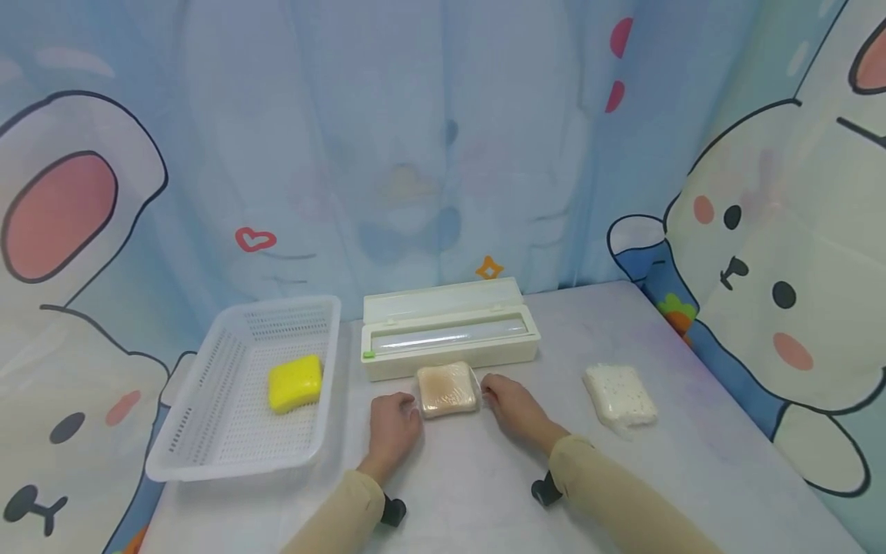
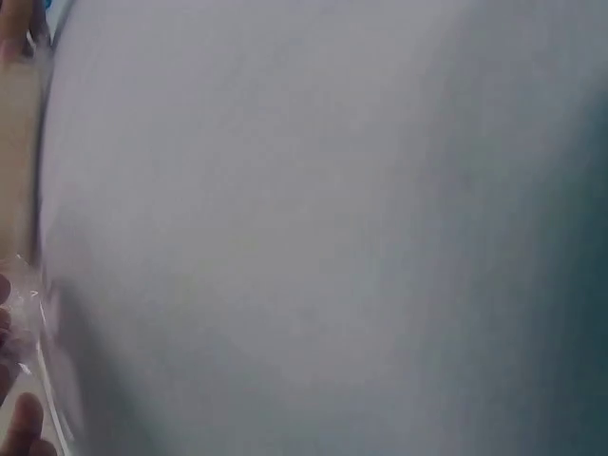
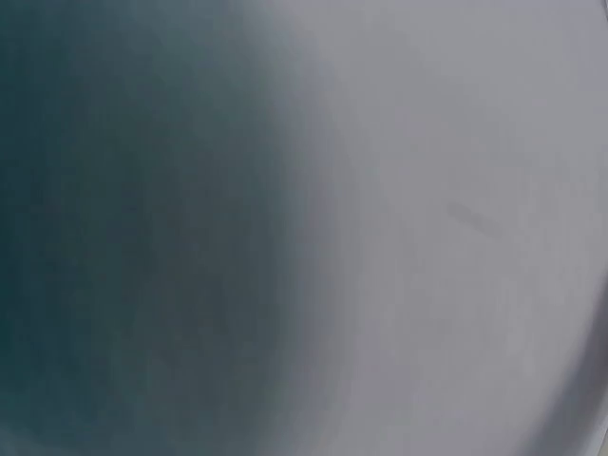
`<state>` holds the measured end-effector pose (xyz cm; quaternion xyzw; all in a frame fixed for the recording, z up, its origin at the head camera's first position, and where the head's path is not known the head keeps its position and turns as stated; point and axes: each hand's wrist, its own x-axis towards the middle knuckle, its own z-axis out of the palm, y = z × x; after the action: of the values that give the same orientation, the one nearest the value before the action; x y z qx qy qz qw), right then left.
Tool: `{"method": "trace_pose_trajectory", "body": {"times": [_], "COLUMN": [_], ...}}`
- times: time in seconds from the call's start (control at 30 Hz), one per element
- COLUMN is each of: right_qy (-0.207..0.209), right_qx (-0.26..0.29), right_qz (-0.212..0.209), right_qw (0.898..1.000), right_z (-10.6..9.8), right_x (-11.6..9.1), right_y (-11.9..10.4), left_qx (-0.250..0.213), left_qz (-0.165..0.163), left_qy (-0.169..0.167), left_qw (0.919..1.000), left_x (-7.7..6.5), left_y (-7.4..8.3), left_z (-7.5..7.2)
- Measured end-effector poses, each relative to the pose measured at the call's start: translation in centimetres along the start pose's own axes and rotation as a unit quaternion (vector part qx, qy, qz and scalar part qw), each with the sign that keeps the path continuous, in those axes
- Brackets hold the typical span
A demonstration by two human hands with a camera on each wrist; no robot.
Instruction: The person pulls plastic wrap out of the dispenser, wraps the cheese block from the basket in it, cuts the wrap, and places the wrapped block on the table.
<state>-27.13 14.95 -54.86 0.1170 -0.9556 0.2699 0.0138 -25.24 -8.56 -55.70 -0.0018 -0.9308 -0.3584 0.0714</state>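
Observation:
A square bread slice, wrapped in clear plastic film, lies between the two hands, in front of the cling film dispenser. My left hand pinches the film at its left side. In the left wrist view, the thumb and fingertips show beside crumpled clear film, with a strip of the bread at the edge. On the opposite side my right hand pinches the film by the bread's right edge. The right wrist view shows only the tabletop and a dark blur.
A white perforated basket stands at the left with a glossy yellow block inside. To the right lies a pale, speckled, film-wrapped piece. The dispenser's lid is raised, showing the film roll. A cartoon-printed curtain hangs behind the table.

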Motion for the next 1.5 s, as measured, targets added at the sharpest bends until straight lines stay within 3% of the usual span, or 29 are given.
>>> {"method": "trace_pose_trajectory", "body": {"times": [0.4,0.53,0.67,0.77,1.03,1.2,1.37,1.5], "right_qy": [0.054,0.062,0.059,0.059,0.056,0.054,0.073,0.088], "right_qx": [0.066,0.106,0.166,0.191,0.19,0.194,0.187,0.195], "right_qz": [-0.028,0.005,0.057,0.071,0.11,0.14,0.148,0.153], "right_qw": [0.996,0.992,0.983,0.977,0.974,0.969,0.968,0.965], "right_z": [1.2,1.7,1.8,1.8,1.8,1.6,1.5,1.5], "right_x": [-0.2,0.5,1.2,1.5,2.4,2.7,2.7,2.6], "right_y": [-0.7,-0.6,-0.7,-0.9,-1.5,-2.1,-2.5,-2.8], "left_qx": [-0.033,-0.033,-0.038,-0.049,-0.076,-0.056,-0.065,-0.084], "left_qz": [0.002,0.007,-0.001,-0.016,-0.045,-0.066,-0.074,-0.078], "left_qy": [0.026,0.022,0.018,0.028,0.055,0.072,0.09,0.082], "left_qw": [0.9991,0.9992,0.9991,0.9983,0.9945,0.9936,0.9911,0.99], "left_x": [-0.2,0.1,0.4,0.6,1.2,1.6,1.9,1.9], "left_y": [1.1,1.0,1.1,1.2,1.5,1.9,2.1,2.2], "left_z": [0.3,0.5,0.5,0.5,0.6,0.6,0.6,0.5]}}
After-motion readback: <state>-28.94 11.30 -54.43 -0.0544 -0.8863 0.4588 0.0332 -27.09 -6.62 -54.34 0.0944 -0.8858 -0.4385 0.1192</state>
